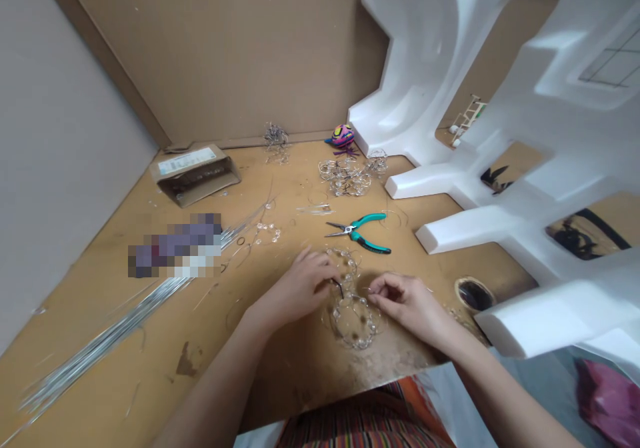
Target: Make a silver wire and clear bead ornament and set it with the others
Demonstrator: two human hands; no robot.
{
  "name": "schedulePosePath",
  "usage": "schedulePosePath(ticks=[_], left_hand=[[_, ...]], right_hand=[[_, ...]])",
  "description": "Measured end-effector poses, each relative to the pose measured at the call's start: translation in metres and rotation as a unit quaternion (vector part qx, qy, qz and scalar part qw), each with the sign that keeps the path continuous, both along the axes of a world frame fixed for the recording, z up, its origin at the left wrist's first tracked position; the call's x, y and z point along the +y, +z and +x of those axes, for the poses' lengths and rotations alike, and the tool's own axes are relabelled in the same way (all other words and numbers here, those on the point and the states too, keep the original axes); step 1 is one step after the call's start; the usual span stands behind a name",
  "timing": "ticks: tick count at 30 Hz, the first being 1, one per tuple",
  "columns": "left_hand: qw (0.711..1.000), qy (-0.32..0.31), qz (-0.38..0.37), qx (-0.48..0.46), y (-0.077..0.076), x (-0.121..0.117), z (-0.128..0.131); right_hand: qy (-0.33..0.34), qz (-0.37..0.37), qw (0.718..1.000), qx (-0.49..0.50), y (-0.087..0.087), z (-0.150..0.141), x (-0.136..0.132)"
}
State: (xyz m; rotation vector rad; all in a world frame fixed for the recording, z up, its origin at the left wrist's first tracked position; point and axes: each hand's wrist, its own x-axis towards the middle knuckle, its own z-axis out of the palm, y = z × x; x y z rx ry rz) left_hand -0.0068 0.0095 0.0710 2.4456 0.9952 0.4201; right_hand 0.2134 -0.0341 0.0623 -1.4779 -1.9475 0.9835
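A ring of clear beads strung on thin wire [354, 313] lies on the cardboard work surface [150, 341] between my two hands. My left hand [305, 287] rests on its left side, fingers curled round a small dark tool whose tip pokes out toward the beads. My right hand [403, 299] pinches the wire at the ring's right edge, fingers pressed together. Teal-handled pliers [361, 229] lie just beyond the ring, untouched.
A bundle of long straight wires [120, 325] runs across the left. A small cardboard box [195, 173] sits at the back left. Finished wire-and-bead pieces [346, 176] and a colourful toy [342, 136] lie at the back. White foam packing [500, 168] fills the right. A dark hole [473, 295] is near my right hand.
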Motion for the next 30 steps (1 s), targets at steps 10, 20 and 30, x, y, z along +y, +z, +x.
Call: schedulePosePath(ticks=[10,20,30], left_hand=[[0.999,-0.015,-0.024,-0.039,-0.003,0.005,-0.004],[0.996,-0.018,-0.059,-0.070,-0.005,0.005,-0.005],[0.997,0.067,0.034,-0.007,0.010,-0.014,0.010]], right_hand=[[0.015,0.056,0.994,-0.088,0.013,-0.012,0.007],[0.099,0.144,0.965,-0.194,0.008,-0.019,0.018],[0.085,0.175,0.941,-0.278,0.016,-0.041,0.026]])
